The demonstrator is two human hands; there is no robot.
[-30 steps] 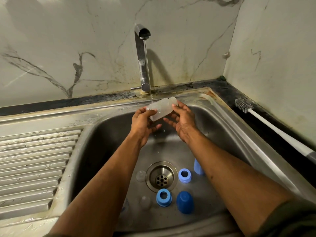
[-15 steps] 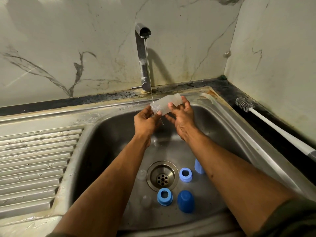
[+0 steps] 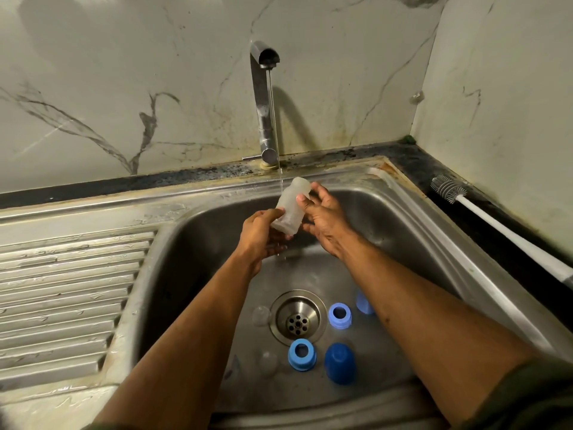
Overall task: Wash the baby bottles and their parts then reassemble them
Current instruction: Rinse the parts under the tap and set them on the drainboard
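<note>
Here, a steel sink (image 3: 412, 218) with a ribbed drainboard (image 3: 68, 293) is set into a dark bench (image 3: 93, 186), and a thin stream is run from the tap (image 3: 262, 97). A white bottle brush (image 3: 496, 218) is laid on the bench at the right. A frosted bottle (image 3: 291, 206) is held tilted under the stream above the basin: its lower end is gripped by the left hand (image 3: 260, 234), its side pinched by the right hand (image 3: 325, 218). On the basin floor, a dark blue cap (image 3: 339, 363), two blue rings (image 3: 302, 354) and clear teats (image 3: 261, 315) are scattered around the drain (image 3: 298, 318).
</note>
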